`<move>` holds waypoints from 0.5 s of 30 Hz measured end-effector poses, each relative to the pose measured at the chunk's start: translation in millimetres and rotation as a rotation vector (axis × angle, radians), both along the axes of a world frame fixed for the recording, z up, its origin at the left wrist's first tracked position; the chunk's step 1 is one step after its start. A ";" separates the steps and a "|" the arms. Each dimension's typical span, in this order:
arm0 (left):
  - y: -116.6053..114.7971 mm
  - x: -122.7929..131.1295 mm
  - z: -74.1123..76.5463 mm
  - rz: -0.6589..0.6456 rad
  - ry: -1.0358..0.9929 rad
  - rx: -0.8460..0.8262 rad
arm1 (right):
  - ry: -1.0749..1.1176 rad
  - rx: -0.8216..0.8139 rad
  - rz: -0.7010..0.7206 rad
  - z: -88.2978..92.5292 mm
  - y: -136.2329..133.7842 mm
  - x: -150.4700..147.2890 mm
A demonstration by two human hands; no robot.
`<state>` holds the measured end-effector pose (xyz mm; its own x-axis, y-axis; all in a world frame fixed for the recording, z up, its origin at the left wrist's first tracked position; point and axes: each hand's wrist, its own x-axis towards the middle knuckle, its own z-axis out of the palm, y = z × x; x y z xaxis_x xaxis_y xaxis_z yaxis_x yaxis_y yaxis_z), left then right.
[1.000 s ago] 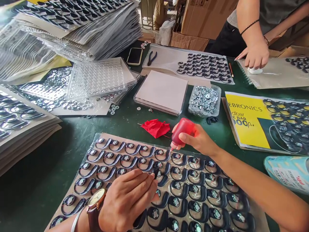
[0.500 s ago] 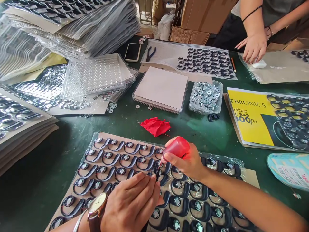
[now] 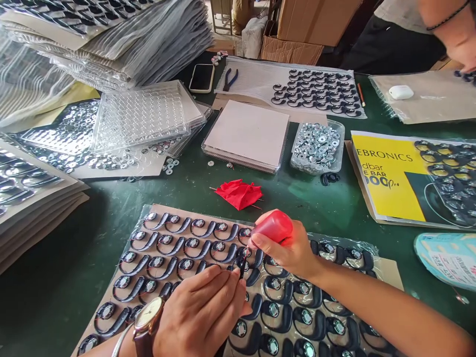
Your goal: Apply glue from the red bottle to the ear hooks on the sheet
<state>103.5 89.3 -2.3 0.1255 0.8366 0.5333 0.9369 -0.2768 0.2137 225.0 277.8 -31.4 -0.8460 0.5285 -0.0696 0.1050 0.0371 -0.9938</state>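
My right hand [image 3: 295, 255] is closed around a red squeeze bottle [image 3: 275, 225], tilted so its thin nozzle points down and left at one black hook-shaped part. In my left hand [image 3: 210, 307] the fingers pinch dark tweezers [image 3: 243, 268], whose tip meets the same part beside the nozzle. Rows of these black hooks, each with a round silver-centred speaker unit [image 3: 220, 246] and fine red wires, lie on a film-covered cardboard sheet [image 3: 163, 210] under both hands. My left palm and the tweezers' rear end are hidden.
Beyond the sheet lie a red cloth [image 3: 240, 194], a tub of metal washers [image 3: 318, 146] and a stack of cardboard-covered trays [image 3: 247, 134]. Pliers [image 3: 230, 79] and a phone [image 3: 202, 78] are farther back. Tall sheet stacks [image 3: 167, 44] stand left; a co-worker's hand [image 3: 461, 49] is at far right.
The co-worker's hand has left the white case and moved right. My hands, the bottle and the tweezers stay nearly in place, with the tweezers' tip shifted very slightly.
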 end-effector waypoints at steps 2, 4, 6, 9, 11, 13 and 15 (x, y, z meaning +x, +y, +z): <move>-0.1 0.4 0.3 0.004 -0.003 0.004 | 0.004 -0.007 0.011 0.2 -0.3 0.6; -0.2 1.1 0.3 0.011 -0.004 0.006 | 0.009 -0.014 0.037 0.1 -0.6 1.5; -0.5 1.7 -0.1 0.021 -0.006 0.008 | 0.011 -0.011 0.060 -0.1 -0.5 2.2; -1.2 1.6 -0.8 0.022 -0.007 0.007 | 0.013 0.002 0.064 -0.6 -0.2 2.7; -1.7 0.8 -1.1 0.016 -0.014 0.005 | 0.025 -0.004 0.057 -0.5 -0.2 2.6; -2.7 -0.3 -1.6 0.008 -0.022 -0.008 | 0.042 -0.037 0.031 0.1 -0.3 2.3; -4.1 -1.5 -2.3 0.003 -0.027 -0.023 | 0.055 -0.069 -0.011 0.9 -0.3 2.1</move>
<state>102.0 85.2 -4.6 0.1085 0.8488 0.5174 0.9315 -0.2685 0.2452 227.1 277.5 -30.5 -0.8437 0.5335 -0.0601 0.0503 -0.0329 -0.9982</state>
